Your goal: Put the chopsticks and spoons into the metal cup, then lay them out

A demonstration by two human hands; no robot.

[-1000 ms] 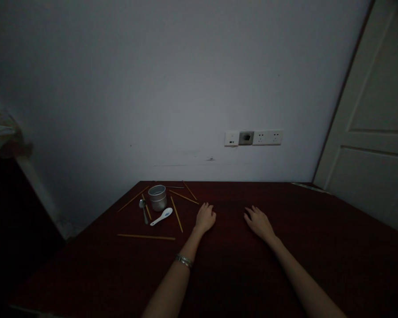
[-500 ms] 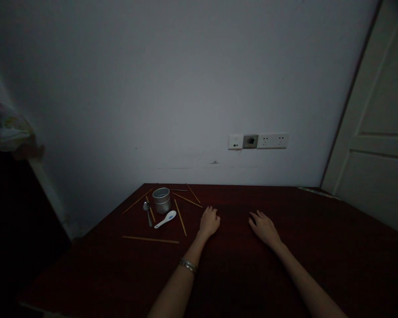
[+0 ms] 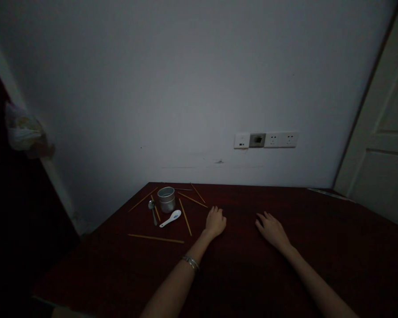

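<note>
My left hand (image 3: 216,222) rests palm down on the dark red table (image 3: 239,265), its fingers slightly bent and holding nothing. To the right lies my right hand (image 3: 271,230), flat with the fingers apart and nothing in it. Left of my left hand stands an upright metal cup (image 3: 167,201). Around it lie a white soup spoon (image 3: 171,218) with a blue mark, a small metal spoon (image 3: 153,213) and several wooden chopsticks (image 3: 185,217). One chopstick (image 3: 155,239) lies apart, closer to me. The chopstick (image 3: 193,200) behind my left hand ends near its fingertips without touching.
A pale wall (image 3: 192,110) with socket plates (image 3: 280,139) rises behind the table. At the right is a white panelled door (image 3: 378,154). A plastic bag (image 3: 24,130) hangs at the far left. A thin flat strip (image 3: 331,194) lies along the table's back right edge.
The view has turned slightly left, so everything sits a little further right in the picture. Both hands and the objects on the table keep their places.
</note>
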